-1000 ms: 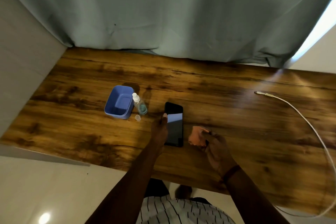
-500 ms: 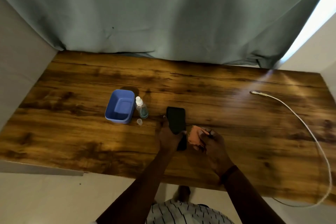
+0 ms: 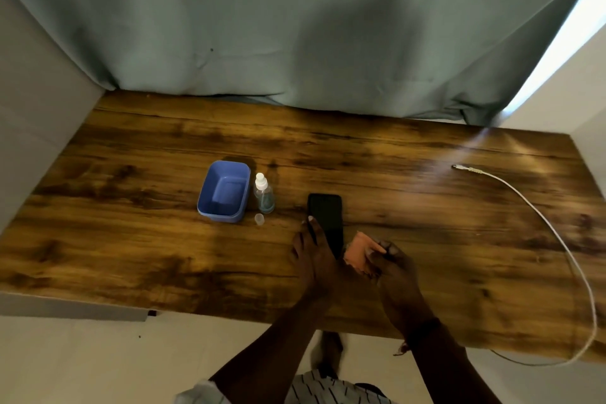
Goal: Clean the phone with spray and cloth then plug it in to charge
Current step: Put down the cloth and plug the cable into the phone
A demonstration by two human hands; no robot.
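The black phone is at the middle of the wooden table, screen dark. My left hand grips its near left edge, with fingers curled round the lower part. My right hand holds a crumpled orange cloth just right of the phone's near end. A small clear spray bottle with a white nozzle stands left of the phone, and its loose cap lies in front of it. The white charging cable lies at the right, its plug pointing left.
A blue plastic tub stands next to the bottle on its left. A grey-green curtain hangs along the table's far edge. White walls close in on both sides. The cable loops off the near right edge.
My left hand went from touching the phone's left edge to gripping it, and the screen's reflection has gone dark. The right hand with the cloth has come closer to the phone.
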